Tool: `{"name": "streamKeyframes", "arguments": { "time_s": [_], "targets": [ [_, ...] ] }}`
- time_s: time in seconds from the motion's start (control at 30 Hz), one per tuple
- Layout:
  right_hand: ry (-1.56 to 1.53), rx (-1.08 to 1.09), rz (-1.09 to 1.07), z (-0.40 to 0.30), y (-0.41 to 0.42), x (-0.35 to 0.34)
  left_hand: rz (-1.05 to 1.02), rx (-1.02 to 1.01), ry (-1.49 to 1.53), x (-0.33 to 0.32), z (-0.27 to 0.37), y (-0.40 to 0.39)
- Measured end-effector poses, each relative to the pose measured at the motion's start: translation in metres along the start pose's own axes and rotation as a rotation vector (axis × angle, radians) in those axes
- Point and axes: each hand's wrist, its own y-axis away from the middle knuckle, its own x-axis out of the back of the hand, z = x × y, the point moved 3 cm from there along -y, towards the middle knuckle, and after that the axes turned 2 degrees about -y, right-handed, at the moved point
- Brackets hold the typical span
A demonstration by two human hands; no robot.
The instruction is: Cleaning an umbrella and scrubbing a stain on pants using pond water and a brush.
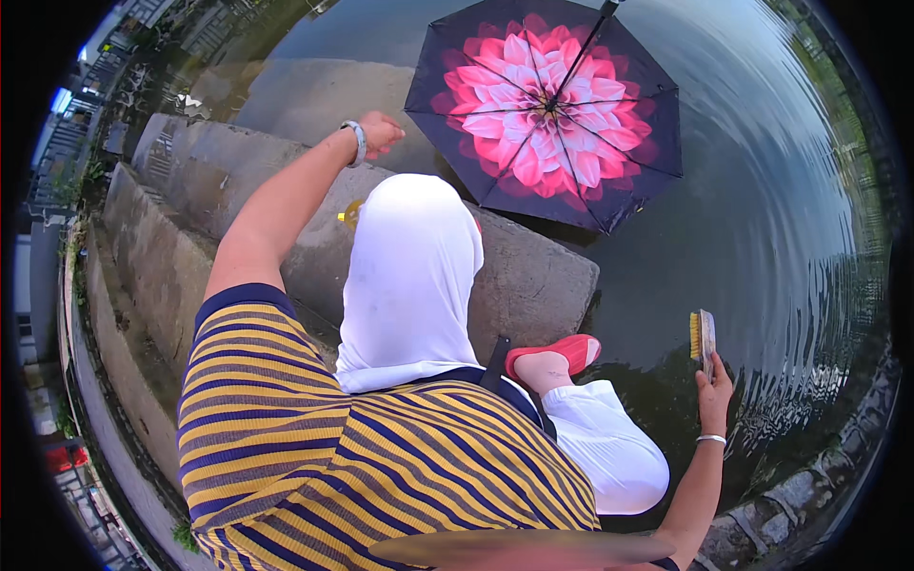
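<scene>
My right hand grips a scrubbing brush by one end, above the water at the right; its yellow bristles face left. My left hand is stretched out over the stone steps, fingers partly curled, beside the umbrella's left edge; whether it holds anything cannot be told. An open black umbrella with a pink flower print lies with its inside facing up, over the water by the steps. A bottle with a yellow cap is partly hidden behind my white-trousered knee.
Stone steps run down into the water. A red shoe is on my foot at the lowest visible dry step's edge. A stone bank curves along the lower right. Railings and plants line the far left.
</scene>
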Motion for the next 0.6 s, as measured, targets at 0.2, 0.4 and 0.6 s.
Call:
{"name": "streamKeyframes", "arguments": {
  "time_s": [0.2, 0.4, 0.6],
  "targets": [
    [-0.162, -0.327, 0.038, -0.006, -0.05, -0.04, -0.297, -0.583, -0.67, -0.116, 0.124, -0.035],
    [-0.248, -0.396, 0.029, 0.0, -0.164, -0.101, -0.491, -0.612, -0.914, -0.237, 0.125, -0.11],
    [-0.322, -0.529, 0.151, 0.053, -0.239, -0.181, -0.363, -0.454, -0.737, -0.333, 0.07, -0.153]
  ]
}}
